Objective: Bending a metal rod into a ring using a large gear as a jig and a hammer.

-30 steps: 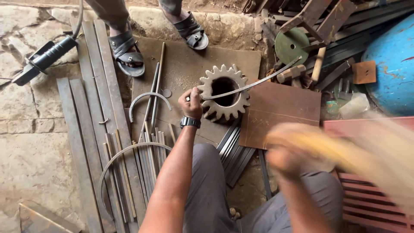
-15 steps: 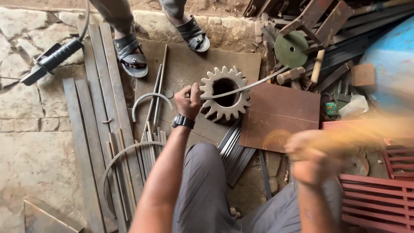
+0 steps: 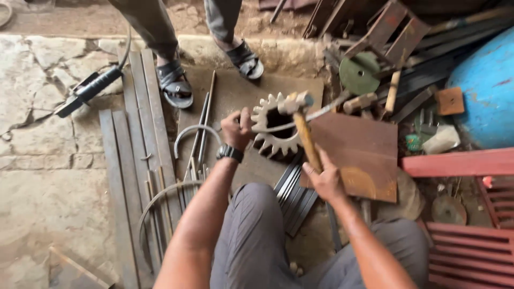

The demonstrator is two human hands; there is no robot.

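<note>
Hammer [image 3: 301, 120] in right hand's [image 3: 324, 179] closed grip meets gear [image 3: 278, 131]; left hand [image 3: 237, 128] pinches rod [image 3: 316, 114].

The person wore grey trousers [image 3: 257, 235], the cloth plain and a little creased over both knees. Both arms were bare to above the elbow — no sleeve showed on either. On the left wrist sat a dark wristwatch [image 3: 229, 153] with a black band and a round case. The left hand [image 3: 238, 130] and the right hand [image 3: 324, 179] were ungloved — no rings that I could make out.
</note>
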